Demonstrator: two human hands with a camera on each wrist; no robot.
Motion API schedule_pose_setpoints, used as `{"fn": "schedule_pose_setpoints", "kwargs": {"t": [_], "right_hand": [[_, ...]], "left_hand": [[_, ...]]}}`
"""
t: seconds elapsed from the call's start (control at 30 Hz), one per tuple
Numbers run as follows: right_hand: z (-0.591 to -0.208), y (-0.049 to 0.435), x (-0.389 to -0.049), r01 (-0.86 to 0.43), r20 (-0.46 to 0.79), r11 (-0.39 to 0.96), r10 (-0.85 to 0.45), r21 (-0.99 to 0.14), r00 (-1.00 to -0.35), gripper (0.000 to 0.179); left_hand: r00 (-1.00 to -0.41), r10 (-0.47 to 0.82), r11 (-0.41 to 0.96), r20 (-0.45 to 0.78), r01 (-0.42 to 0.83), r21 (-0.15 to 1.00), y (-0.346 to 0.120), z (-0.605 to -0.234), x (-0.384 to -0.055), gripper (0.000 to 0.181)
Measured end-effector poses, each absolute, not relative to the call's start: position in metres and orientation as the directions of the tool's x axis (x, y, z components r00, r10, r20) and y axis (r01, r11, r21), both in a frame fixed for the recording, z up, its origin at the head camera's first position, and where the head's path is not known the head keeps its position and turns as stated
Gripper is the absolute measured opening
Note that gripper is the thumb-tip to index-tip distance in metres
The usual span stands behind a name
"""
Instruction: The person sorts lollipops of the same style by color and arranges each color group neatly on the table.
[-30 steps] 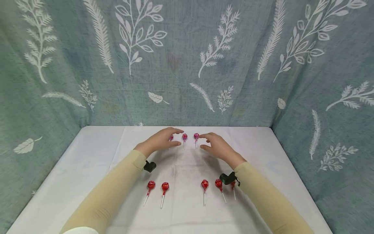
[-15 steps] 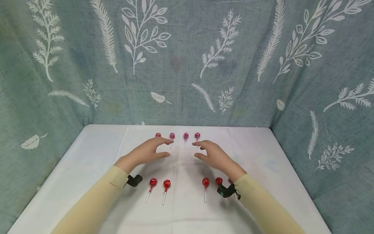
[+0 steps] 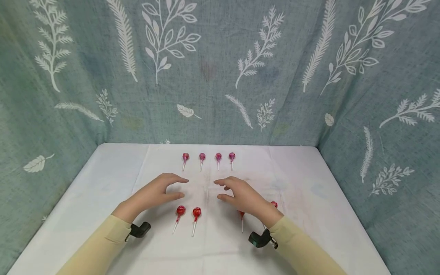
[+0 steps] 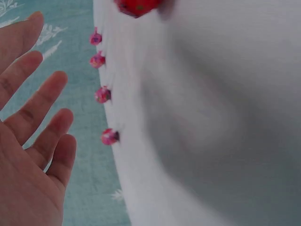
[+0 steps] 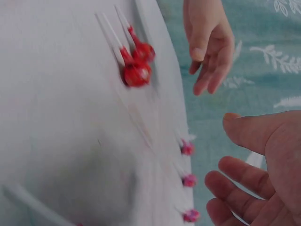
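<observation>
My left hand (image 3: 154,194) hovers over the middle left of the white table with relaxed, parted fingers and nothing in them. Across from it hangs my right hand (image 3: 245,198), fingers loosely bent and also holding nothing. Nearest the left hand lie two red lollipops, one (image 3: 180,210) slightly tilted and another (image 3: 196,213) beside it. Under the right hand a red lollipop (image 3: 242,216) is partly covered, and the head of a further one (image 3: 274,204) shows past the wrist. Beyond both hands stretches a row of several pink-wrapped lollipops (image 3: 218,157), sticks toward me.
The white tablecloth (image 3: 292,172) covers the table. Blue-green curtain (image 3: 220,84) with white leaf prints encloses the back and both sides. A black wrist camera (image 3: 140,230) is strapped to the left wrist, another (image 3: 260,239) to the right.
Both hands have drawn back from the far row toward me, the left also moving leftward. The whole far row is now uncovered, while the right arm covers more of the near-right lollipops.
</observation>
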State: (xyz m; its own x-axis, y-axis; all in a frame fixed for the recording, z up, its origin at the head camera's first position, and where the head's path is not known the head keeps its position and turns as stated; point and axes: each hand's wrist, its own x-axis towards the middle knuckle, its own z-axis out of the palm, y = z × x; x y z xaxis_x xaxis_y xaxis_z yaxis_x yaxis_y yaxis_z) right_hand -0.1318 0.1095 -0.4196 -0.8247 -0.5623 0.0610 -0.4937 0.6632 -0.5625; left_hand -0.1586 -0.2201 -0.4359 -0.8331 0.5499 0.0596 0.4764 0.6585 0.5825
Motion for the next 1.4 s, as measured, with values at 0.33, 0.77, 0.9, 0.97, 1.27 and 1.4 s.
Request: {"fn": "schedule_pose_setpoints", "kwargs": {"t": [0.33, 0.77, 0.9, 0.97, 1.27, 1.4], "right_hand": [[-0.434, 0.083, -0.117, -0.518, 0.034, 0.628, -0.617, -0.581, -0.786, 0.047], [-0.453, 0.069, -0.113, -0.504, 0.002, 0.621, -0.629, -0.601, -0.777, 0.046], [-0.461, 0.063, -0.114, -0.520, 0.023, 0.615, -0.633, -0.593, -0.774, 0.045], [-0.463, 0.060, -0.114, -0.524, 0.029, 0.616, -0.632, -0.588, -0.775, 0.044], [-0.471, 0.048, -0.115, -0.529, 0.053, 0.632, -0.612, -0.566, -0.789, 0.037], [-0.474, 0.045, -0.114, -0.529, 0.061, 0.639, -0.605, -0.558, -0.794, 0.032]], "left_hand": [[-0.839, 0.543, 0.651, 0.030, 0.443, 0.616, -0.232, -0.447, -0.139, 0.052], [-0.847, 0.531, 0.656, 0.014, 0.421, 0.627, -0.234, -0.462, -0.132, 0.048], [-0.839, 0.544, 0.658, 0.007, 0.432, 0.617, -0.233, -0.465, -0.131, 0.047], [-0.837, 0.548, 0.659, 0.011, 0.439, 0.610, -0.232, -0.466, -0.130, 0.046], [-0.816, 0.578, 0.647, 0.015, 0.470, 0.601, -0.229, -0.473, -0.129, 0.040], [-0.806, 0.592, 0.638, 0.024, 0.486, 0.598, -0.229, -0.475, -0.129, 0.034]]}}
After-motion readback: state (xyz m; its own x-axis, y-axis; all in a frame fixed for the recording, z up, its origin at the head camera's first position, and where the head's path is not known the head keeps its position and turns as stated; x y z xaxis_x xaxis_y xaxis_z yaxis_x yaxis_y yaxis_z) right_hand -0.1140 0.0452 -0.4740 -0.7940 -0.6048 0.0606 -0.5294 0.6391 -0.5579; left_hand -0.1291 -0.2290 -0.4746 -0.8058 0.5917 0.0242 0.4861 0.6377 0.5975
